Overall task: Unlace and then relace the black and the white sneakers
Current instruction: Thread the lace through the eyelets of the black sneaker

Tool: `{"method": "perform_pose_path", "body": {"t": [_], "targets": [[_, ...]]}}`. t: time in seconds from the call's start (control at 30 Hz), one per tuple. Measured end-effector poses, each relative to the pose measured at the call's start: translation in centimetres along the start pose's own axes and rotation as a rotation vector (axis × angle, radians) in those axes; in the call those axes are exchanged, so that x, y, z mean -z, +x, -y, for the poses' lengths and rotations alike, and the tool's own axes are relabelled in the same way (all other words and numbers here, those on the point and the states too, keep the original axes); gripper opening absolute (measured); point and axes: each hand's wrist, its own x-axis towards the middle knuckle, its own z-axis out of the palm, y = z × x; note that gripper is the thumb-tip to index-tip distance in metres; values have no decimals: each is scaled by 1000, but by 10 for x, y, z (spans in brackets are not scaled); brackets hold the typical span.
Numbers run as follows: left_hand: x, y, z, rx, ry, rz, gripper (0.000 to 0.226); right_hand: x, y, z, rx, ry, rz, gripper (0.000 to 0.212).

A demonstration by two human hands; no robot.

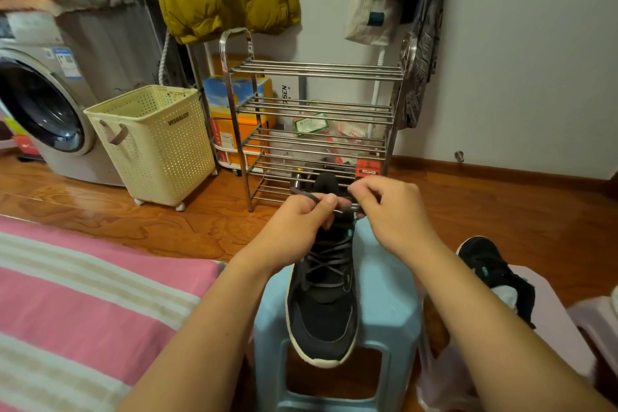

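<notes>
A black sneaker [322,311] with a white sole lies on a light blue plastic stool [391,304], toe toward me, its grey lace crossed through the eyelets. Above its tongue my left hand [297,221] pinches a loop of the dark lace [346,209]. My right hand [391,207] pinches the other part of the lace right beside it. A second black sneaker [491,267] rests on a pale lilac stool [548,314] at the right. No white sneaker is in view.
A steel shoe rack [317,117] stands against the wall ahead, a cream laundry basket [153,144] and a washing machine [43,110] to its left. A pink striped bed [83,308] fills the lower left. Wooden floor lies between.
</notes>
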Motion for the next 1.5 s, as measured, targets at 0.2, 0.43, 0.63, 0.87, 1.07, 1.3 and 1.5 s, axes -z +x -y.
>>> {"method": "perform_pose_path", "body": {"t": [0.2, 0.43, 0.63, 0.87, 1.07, 1.3, 1.5], "targets": [[6, -3, -6, -13, -130, 1, 43, -3, 2, 8, 76, -131, -73, 19], [12, -4, -5, -13, -218, 69, 18, 15, -8, 8, -112, 32, 143, 25], [7, 0, 4, -224, 223, -115, 29, 19, -9, 13, -180, 24, 206, 22], [-22, 1, 14, -527, 546, -566, 13, -10, -5, 4, -239, 202, 280, 15], [-25, 9, 15, -513, 373, -618, 27, -1, 0, 11, -446, 652, 280, 21], [-21, 11, 15, -422, 270, -563, 24, 6, 8, 14, -167, 341, 172, 19], [-9, 3, 8, -313, 186, -395, 31, 11, 6, 22, 152, -126, 92, 18]]}}
